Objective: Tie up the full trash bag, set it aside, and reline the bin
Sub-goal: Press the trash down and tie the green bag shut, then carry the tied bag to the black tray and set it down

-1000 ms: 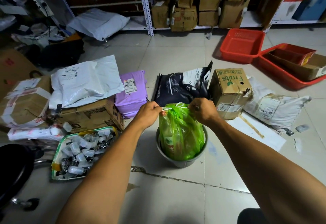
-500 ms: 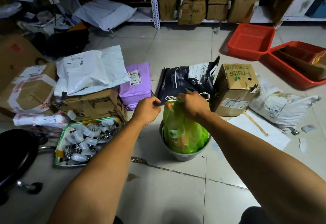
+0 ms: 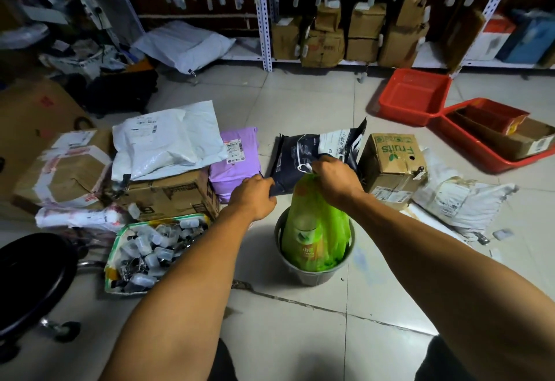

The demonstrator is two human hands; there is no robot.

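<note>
Item: translucent green plastic trash bag, full, standing upright in a round grey plastic bin on a pale tiled floor. Bag's neck gathered; white drawstring loop shows at the top. A bottle with an orange label is visible through the film.

Right hand: fingers curled, gripping the gathered neck of the bag from above.

Left hand: just left of the bag, knuckles toward the camera, fingers curled in; whether they pinch a drawstring cannot be told.

Surroundings, behind the bin: dark blue-and-white printed pouch; lilac plastic mailer; brown cardboard box printed "Fruits". Left: white poly mailer lying on a brown carton; green-rimmed tray of small clear plastic bottles; black round stool. Right: two red plastic trays. Rear: metal shelving with cardboard boxes.
</note>
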